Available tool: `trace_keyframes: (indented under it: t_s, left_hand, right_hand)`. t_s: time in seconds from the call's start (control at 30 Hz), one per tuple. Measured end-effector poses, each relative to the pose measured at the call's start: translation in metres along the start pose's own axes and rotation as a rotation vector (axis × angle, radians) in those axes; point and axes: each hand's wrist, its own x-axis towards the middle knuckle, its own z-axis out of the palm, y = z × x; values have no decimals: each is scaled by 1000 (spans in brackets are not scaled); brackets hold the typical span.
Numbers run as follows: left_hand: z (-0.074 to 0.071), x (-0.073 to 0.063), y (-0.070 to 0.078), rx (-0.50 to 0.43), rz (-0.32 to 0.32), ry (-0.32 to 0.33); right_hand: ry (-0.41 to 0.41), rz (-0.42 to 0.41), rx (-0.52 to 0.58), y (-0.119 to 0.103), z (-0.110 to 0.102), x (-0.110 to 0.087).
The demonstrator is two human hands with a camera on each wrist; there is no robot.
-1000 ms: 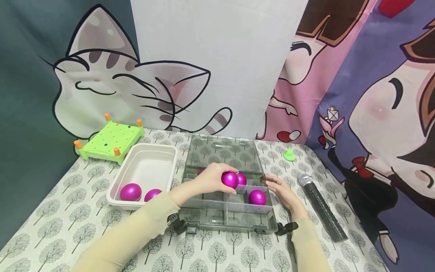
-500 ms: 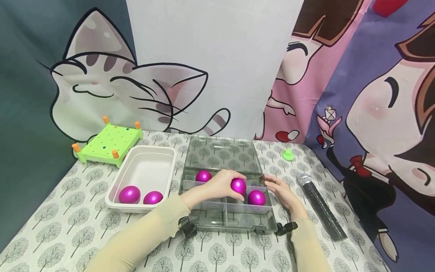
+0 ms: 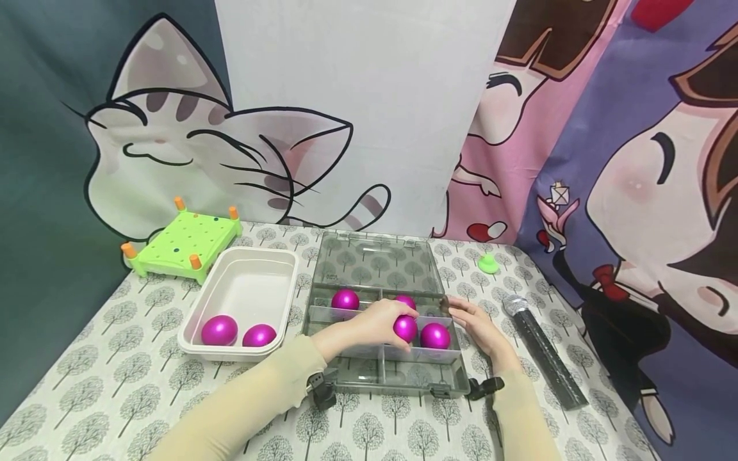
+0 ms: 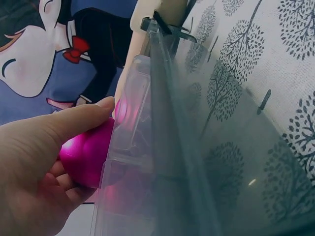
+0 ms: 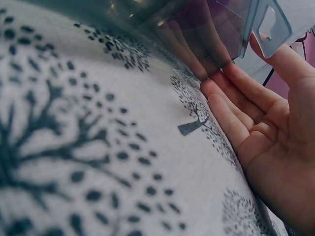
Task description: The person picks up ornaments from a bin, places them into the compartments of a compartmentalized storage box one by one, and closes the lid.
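My left hand grips a shiny magenta ball between thumb and fingers, low in a middle compartment of the smoky clear divided box. In the left wrist view the held ball is beside the clear divider. Another magenta ball sits just right of it. Two more, a left ball and a partly hidden ball, occupy the back row. My right hand touches the box's right side with fairly straight fingers; its thumb meets the rim in the right wrist view.
Left of the box stands a white tray with two magenta balls in its near end. Behind it is a green pegged toy stand. The box lid lies back. A green knob and a microphone lie right.
My left hand has moved right, then towards me and down with the ball, into the middle row. The back-row balls show more now. My right hand stays at the box's side.
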Motion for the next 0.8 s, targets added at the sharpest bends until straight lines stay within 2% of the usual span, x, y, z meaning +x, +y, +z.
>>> trace_keyframes:
  t_s: [0.3,0.5,0.67,0.8]
  left_hand:
    - [1,0,3,24,-30,-19]
    - [3,0,3,46,-29,-40]
    - [2,-3,4,41,-35,-44]
    - [2,-5,6,33,-28,-49]
  right_hand:
    - [2,11,-6,-1,0,1]
    - [12,31,3,0,0,1]
    - [-13,7,43,2,0,1]
    - [-6,-7,32,2,0,0]
